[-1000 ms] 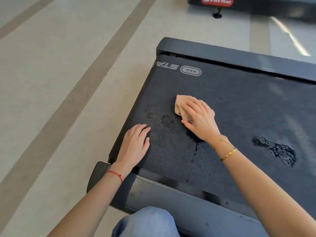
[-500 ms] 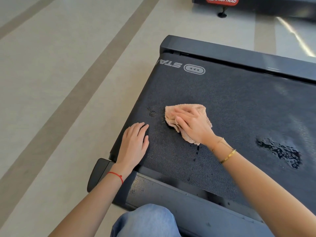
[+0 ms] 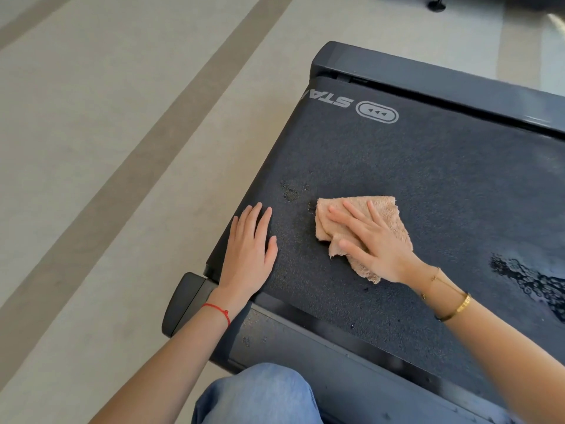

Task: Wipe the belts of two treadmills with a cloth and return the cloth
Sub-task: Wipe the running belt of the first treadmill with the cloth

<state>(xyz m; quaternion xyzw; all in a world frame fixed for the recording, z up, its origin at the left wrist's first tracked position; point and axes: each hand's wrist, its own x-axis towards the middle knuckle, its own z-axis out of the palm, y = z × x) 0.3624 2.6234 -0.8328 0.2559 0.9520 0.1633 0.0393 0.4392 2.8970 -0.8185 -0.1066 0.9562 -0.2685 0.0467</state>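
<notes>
A black treadmill belt (image 3: 428, 179) with a white logo fills the right of the view. A peach-coloured cloth (image 3: 388, 209) lies spread on the belt near its left end. My right hand (image 3: 373, 243) presses flat on the cloth with straight, spread fingers. My left hand (image 3: 249, 249) rests flat on the belt's left edge, a little left of the cloth and apart from it. Small wet spots (image 3: 290, 192) sit just beyond my left hand. A larger wet patch (image 3: 532, 280) shines at the right edge.
The treadmill's dark side rail (image 3: 336, 362) runs along the near edge, with my knee in blue jeans (image 3: 260, 396) against it. Beige floor with darker stripes (image 3: 122, 179) lies to the left. A foot of another machine (image 3: 435, 6) stands at the top.
My right hand has slid the cloth toward me and to the left over the wet spots, and the cloth has spread out wider. My left hand has stayed in place.
</notes>
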